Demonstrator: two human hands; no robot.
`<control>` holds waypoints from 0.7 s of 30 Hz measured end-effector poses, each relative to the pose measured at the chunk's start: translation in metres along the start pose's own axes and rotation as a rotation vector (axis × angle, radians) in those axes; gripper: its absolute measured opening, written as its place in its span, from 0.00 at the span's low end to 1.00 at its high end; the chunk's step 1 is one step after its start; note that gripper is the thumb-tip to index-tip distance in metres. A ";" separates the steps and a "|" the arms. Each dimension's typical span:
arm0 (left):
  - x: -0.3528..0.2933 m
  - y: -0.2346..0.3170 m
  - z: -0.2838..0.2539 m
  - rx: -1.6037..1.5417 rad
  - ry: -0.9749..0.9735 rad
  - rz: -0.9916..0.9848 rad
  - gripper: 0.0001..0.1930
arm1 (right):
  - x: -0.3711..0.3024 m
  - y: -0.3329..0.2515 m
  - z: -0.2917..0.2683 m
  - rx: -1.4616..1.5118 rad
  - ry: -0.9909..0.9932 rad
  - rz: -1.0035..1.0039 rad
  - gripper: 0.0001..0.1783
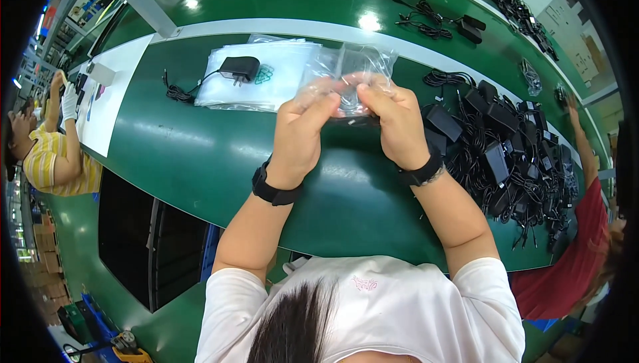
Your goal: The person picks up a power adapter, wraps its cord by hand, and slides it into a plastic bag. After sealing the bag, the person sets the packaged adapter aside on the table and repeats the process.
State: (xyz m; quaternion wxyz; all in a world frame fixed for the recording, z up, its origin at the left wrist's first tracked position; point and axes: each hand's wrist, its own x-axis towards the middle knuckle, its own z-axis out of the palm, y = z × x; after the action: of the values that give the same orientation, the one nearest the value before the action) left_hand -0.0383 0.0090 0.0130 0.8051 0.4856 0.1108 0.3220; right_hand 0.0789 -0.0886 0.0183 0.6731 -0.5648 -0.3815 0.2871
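Note:
Above the green table, both of my hands pinch a clear plastic bag (366, 60) by its near edge. My left hand (303, 120) has its thumb pressed on the bag's left side, and my right hand (398, 118) grips the right side the same way. Whether anything lies inside the bag is hard to make out through the glare. Just left of it rests a stack of clear plastic bags (219, 90), with a black power adapter (239, 68) on top. The adapter's coiled cable (178, 91) hangs over the stack's left side.
A large heap of black adapters and cables (499, 150) covers the table's right side. More adapters (469, 29) lie beyond the white ledge (226, 25). A co-worker in yellow stripes (56, 160) is at far left; another in a red sleeve (572, 250) reaches in at right.

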 end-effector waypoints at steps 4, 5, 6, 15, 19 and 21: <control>0.001 0.002 0.000 -0.060 0.045 0.023 0.09 | 0.003 -0.017 0.000 0.361 -0.053 0.288 0.16; 0.001 0.001 0.000 -0.037 0.033 0.073 0.10 | 0.004 -0.020 -0.003 0.386 -0.112 0.396 0.17; 0.001 0.003 -0.001 -0.038 0.029 0.074 0.10 | 0.004 -0.017 -0.003 0.384 -0.110 0.393 0.17; 0.003 0.029 0.003 0.243 0.126 -0.169 0.13 | 0.003 -0.020 -0.008 -0.017 -0.246 -0.056 0.24; 0.006 0.022 -0.016 0.304 -0.021 -0.092 0.11 | 0.010 -0.062 -0.006 0.129 -0.371 0.192 0.28; 0.002 0.025 -0.012 0.450 0.031 0.031 0.12 | 0.028 -0.060 -0.004 0.241 -0.466 0.407 0.28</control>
State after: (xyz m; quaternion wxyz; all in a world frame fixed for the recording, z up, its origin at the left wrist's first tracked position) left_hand -0.0532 0.0271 0.0287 0.6696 0.6496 0.1850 0.3089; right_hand 0.0949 -0.0792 0.0817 0.5587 -0.4647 -0.3679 0.5802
